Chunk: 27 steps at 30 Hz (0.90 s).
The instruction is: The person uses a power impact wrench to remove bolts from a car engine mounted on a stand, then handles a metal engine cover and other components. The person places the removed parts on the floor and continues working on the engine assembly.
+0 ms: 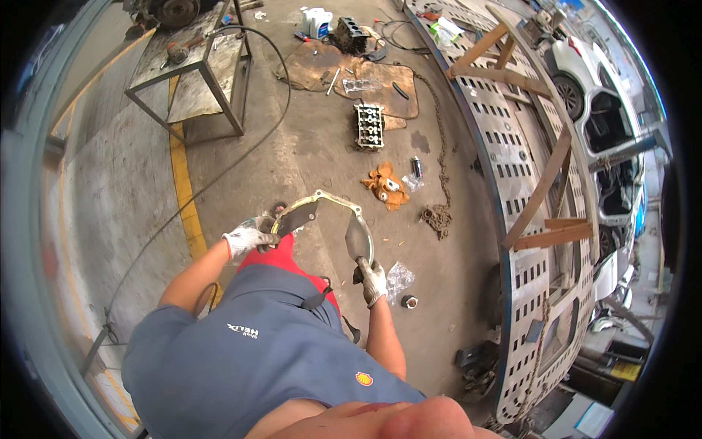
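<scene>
An arched metal plate, with bolt-hole lugs along its pale rim and a dark flat panel on each side, hangs in front of my body. My left hand, in a white glove with dirty fingertips, is closed on its left end. On the lower right end, my right hand grips it in a similar glove. The plate's middle is an open gap with the floor showing through. Just right of my right hand lie a clear plastic bag and a small round metal part.
Ahead on the floor are a cylinder head, orange-brown cloth, a chain, an engine block and white jugs. A perforated steel ramp runs along the right. A metal-framed table stands far left.
</scene>
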Each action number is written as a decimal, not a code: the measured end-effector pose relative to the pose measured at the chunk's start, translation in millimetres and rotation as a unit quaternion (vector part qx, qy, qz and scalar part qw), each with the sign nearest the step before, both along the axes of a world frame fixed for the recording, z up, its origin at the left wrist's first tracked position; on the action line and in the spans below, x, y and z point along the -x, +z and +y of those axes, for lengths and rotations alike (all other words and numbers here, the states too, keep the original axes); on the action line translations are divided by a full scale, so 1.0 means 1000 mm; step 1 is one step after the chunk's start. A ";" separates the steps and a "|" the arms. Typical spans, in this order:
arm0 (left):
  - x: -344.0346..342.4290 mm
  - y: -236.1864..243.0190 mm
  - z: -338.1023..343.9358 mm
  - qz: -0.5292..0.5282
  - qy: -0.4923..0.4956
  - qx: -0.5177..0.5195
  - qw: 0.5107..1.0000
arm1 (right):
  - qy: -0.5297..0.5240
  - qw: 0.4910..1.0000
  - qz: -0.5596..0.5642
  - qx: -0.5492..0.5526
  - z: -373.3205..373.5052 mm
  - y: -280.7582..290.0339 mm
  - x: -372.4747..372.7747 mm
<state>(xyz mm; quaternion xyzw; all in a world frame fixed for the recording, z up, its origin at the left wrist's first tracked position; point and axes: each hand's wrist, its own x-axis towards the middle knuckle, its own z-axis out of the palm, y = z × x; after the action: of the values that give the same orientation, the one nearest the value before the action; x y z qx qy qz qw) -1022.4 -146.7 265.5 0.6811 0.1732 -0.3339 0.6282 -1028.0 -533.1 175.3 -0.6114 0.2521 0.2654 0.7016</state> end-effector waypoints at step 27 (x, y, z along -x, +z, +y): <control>-0.339 -0.038 0.250 0.043 0.146 0.128 0.980 | 0.261 0.957 -0.009 0.123 0.267 0.058 -0.472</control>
<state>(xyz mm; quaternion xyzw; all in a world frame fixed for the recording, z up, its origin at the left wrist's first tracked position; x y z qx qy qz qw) -683.5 103.6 227.7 0.5475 0.2538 -0.2871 0.7439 -556.0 -266.2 233.6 -0.7397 0.1076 0.4009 0.5296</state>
